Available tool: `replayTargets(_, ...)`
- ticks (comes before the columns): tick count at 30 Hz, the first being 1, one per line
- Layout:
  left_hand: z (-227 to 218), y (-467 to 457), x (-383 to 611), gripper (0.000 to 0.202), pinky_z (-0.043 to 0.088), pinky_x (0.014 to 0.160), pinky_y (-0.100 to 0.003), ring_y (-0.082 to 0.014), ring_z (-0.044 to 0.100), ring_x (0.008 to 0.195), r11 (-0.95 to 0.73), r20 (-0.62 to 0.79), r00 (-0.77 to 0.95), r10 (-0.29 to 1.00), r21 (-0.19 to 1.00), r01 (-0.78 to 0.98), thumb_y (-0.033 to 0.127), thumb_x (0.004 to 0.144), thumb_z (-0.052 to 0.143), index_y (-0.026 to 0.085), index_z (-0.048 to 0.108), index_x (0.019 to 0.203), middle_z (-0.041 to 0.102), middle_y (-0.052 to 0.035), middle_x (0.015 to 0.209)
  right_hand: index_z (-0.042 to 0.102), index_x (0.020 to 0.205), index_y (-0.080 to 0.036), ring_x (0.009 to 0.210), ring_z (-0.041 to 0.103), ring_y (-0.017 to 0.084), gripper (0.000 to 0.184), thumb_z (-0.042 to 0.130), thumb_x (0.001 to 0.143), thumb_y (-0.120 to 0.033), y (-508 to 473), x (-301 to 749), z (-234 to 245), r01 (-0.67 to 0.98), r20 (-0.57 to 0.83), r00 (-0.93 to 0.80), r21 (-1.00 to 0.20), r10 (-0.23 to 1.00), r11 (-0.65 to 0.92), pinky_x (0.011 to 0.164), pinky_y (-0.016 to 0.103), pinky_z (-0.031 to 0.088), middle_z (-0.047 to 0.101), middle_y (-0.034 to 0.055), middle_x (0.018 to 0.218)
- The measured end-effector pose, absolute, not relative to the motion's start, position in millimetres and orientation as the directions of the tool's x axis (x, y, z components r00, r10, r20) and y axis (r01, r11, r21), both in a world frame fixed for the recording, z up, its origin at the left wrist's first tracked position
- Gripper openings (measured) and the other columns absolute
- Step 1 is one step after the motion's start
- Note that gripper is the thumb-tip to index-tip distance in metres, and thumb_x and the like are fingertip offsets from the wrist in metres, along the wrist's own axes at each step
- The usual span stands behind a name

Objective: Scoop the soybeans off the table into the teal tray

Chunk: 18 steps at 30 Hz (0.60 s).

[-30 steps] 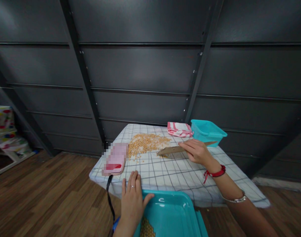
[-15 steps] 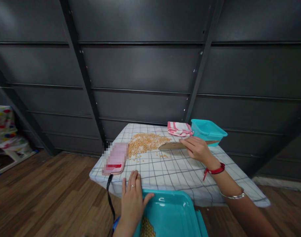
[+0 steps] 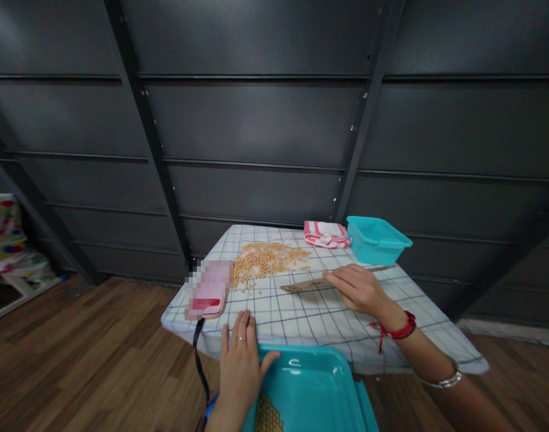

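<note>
A pile of yellow beans (image 3: 267,259) lies on the checked tablecloth (image 3: 310,312). My right hand (image 3: 357,288) is closed on a strip of brown cardboard (image 3: 308,284), which rests on the cloth just right of and below the pile. My left hand (image 3: 242,363) holds the left rim of a teal tray (image 3: 319,384) at the table's near edge, fingers over the cloth and thumb on the rim. A few beans (image 3: 267,417) sit in the tray's near corner.
A teal tub (image 3: 377,240) and a folded pink striped cloth (image 3: 326,234) sit at the table's far right. A pink phone (image 3: 209,289) with a black strap lies at the left edge. Dark metal panels stand behind; wooden floor lies around.
My right hand has drawn the cardboard strip back toward me from the edge of the bean pile. My left hand and the tray have stayed put.
</note>
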<state>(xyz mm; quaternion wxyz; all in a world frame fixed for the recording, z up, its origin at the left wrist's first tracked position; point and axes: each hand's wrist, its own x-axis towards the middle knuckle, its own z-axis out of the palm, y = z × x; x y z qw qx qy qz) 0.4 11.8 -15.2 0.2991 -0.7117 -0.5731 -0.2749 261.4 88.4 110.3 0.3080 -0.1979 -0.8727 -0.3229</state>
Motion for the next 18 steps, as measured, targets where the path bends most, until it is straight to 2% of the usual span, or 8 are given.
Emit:
replayTargets(4, -16.3, 12.1, 1.0, 0.075, 0.024, 0.096, -0.045, -0.0276, 0.046, 0.108, -0.159, 0.745, 0.195, 0.637, -0.121, 0.980, 0.067, 0.071, 0.030, 0.005, 0.052, 0.108, 0.056, -0.0189, 0.111, 0.053, 0.101, -0.013, 0.069, 0.052, 0.015, 0.035, 0.035, 0.074, -0.001, 82.3, 263.0, 107.3, 0.570, 0.671, -0.725, 0.459, 0.155, 0.681, 0.060, 0.029, 0.041, 0.060, 0.0064, 0.076)
replayTargets(9, -21.4, 12.8, 0.1, 0.075, 0.021, 0.099, -0.046, -0.0272, 0.045, 0.110, -0.144, 0.699, 0.176, 0.693, -0.104, 0.984, 0.068, 0.072, 0.028, 0.008, 0.051, 0.111, 0.055, -0.0180, 0.114, 0.055, 0.099, -0.012, 0.071, 0.053, 0.016, 0.035, 0.033, 0.073, -0.001, 74.8, 258.1, 103.7, 0.574, 0.662, -0.728, 0.448, 0.177, 0.685, 0.059, 0.029, 0.041, 0.061, 0.0077, 0.077)
replayTargets(18, -15.1, 10.7, 1.7, 0.073, 0.027, 0.096, -0.045, -0.0275, 0.048, 0.108, -0.162, 0.704, 0.175, 0.689, -0.086, 0.983, 0.067, 0.072, 0.029, 0.008, 0.053, 0.108, 0.057, -0.0179, 0.113, 0.054, 0.093, -0.012, 0.066, 0.052, 0.015, 0.030, 0.032, 0.076, -0.002, 54.2, 246.8, 111.1, 0.557, 0.648, -0.742, 0.452, 0.173, 0.696, 0.058, 0.028, 0.039, 0.060, 0.0069, 0.073)
